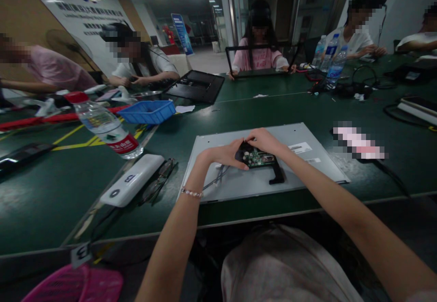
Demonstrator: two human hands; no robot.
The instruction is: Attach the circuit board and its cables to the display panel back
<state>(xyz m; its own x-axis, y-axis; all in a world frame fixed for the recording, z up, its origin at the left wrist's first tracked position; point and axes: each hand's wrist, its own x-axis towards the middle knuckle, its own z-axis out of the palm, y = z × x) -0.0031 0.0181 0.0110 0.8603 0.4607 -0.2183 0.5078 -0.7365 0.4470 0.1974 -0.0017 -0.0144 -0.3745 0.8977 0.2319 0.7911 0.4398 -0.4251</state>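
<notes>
A flat grey panel (211, 193), perhaps the back of a screen, lies on the green table in front of me. Over its middle is a green circuit board (261, 157) in a black plastic bracket (278, 174) with an arm that bends toward me. My left hand (228, 154) grips the bracket's left end, thumb in front and fingers behind. At the far left corner of the bracket, my right hand (261, 139) has its fingertips pinched together against it. Thin cables (218, 177) run out beside my left wrist. White labels (300, 147) are stuck on the panel to the right.
Left of the panel lie glasses (159, 181), a white power bank (133, 179), a red-capped water bottle (109, 129) and a blue tray (148, 112). A phone (358, 142) lies to the right. Across the table, a person holds a black frame (262, 72).
</notes>
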